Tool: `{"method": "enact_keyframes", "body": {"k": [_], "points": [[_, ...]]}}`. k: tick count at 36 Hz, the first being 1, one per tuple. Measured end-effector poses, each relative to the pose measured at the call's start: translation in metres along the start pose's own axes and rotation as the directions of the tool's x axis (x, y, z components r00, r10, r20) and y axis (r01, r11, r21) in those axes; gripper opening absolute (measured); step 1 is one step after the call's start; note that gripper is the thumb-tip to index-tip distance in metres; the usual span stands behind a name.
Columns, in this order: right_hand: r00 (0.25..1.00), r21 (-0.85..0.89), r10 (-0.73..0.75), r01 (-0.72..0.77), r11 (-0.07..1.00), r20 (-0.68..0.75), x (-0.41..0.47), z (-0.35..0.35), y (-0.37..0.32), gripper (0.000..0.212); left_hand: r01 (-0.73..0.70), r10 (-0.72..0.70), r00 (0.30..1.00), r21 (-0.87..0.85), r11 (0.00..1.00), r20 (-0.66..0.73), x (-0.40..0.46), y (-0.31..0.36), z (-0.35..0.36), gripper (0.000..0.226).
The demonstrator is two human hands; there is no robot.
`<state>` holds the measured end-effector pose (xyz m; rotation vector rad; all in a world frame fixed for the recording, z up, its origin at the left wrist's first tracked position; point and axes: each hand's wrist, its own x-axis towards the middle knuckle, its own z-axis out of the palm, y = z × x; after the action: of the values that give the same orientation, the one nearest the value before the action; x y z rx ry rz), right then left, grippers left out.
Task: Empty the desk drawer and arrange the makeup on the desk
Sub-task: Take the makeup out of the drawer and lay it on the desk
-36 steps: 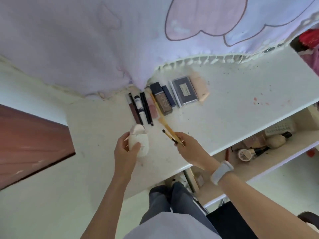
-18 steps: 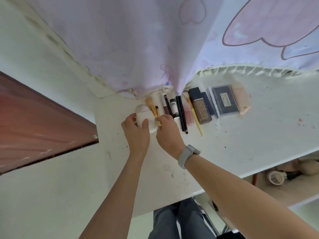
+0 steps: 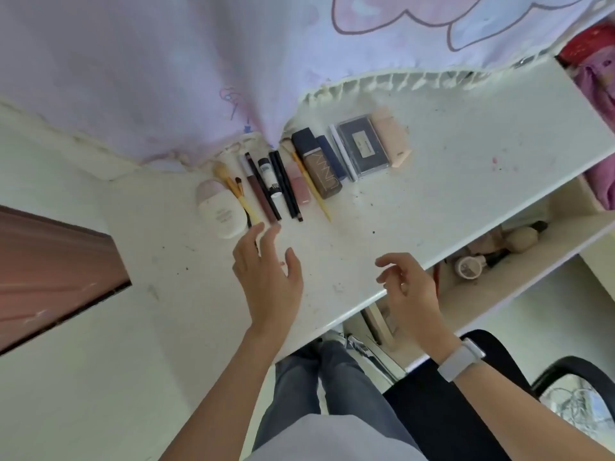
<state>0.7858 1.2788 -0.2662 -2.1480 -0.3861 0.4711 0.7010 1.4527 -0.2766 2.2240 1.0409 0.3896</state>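
— What covers the white desk (image 3: 432,207)?
— A row of makeup (image 3: 299,174) lies along its back edge, under a lilac curtain (image 3: 166,78).
— And the drawer (image 3: 499,281)?
— Pulled out at the right, with a round jar (image 3: 470,267) and a sponge (image 3: 525,239) inside.
— The hands?
— Left hand (image 3: 269,274) and right hand (image 3: 409,287) hover with loose fingers, holding nothing.

Makeup row (image 3: 299,171): bottles, pencils, brushes and palettes lying flat, side by side along the desk (image 3: 416,207) back, at 12 o'clock.
Drawer (image 3: 492,261): open at 3 o'clock, items inside.
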Motion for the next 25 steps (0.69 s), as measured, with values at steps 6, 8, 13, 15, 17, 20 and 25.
{"method": "enact_keyframes", "body": {"k": [6, 8, 13, 15, 17, 20, 25], "points": [[0.969, -0.233, 0.229, -0.244, 0.941, -0.093, -0.021, -0.061, 0.086, 0.026, -0.483, 0.504, 0.788, -0.154, 0.862, 0.353, -0.07, 0.041, 0.048, 0.028], [0.961, -0.321, 0.269, -0.275, 0.906, -0.065, -0.024, -0.072, 0.109, 0.027, -0.556, 0.583, 0.657, -0.215, 0.803, 0.478, -0.091, 0.048, 0.066, 0.026], [0.928, -0.6, 0.327, -0.161, 0.783, 0.178, -0.018, -0.078, 0.147, 0.038, -0.704, 0.545, 0.46, -0.087, 0.705, 0.701, -0.123, 0.054, 0.105, 0.029], [0.905, -0.676, 0.302, -0.021, 0.736, 0.301, -0.007, -0.074, 0.156, 0.04, -0.74, 0.477, 0.442, 0.009, 0.672, 0.76, -0.126, 0.054, 0.121, 0.03], [0.88, -0.718, 0.281, 0.093, 0.689, 0.384, 0.007, -0.066, 0.162, 0.035, -0.781, 0.429, 0.46, 0.124, 0.613, 0.777, -0.126, 0.052, 0.134, 0.031], [0.855, -0.734, 0.265, 0.178, 0.656, 0.445, 0.026, -0.049, 0.172, 0.037, -0.821, 0.398, 0.457, 0.205, 0.533, 0.795, -0.122, 0.049, 0.143, 0.021], [0.87, -0.757, 0.161, 0.298, 0.581, 0.466, 0.046, -0.025, 0.18, 0.046, -0.862, 0.485, 0.418, 0.166, 0.48, 0.769, -0.118, 0.024, 0.151, 0.007]]}}
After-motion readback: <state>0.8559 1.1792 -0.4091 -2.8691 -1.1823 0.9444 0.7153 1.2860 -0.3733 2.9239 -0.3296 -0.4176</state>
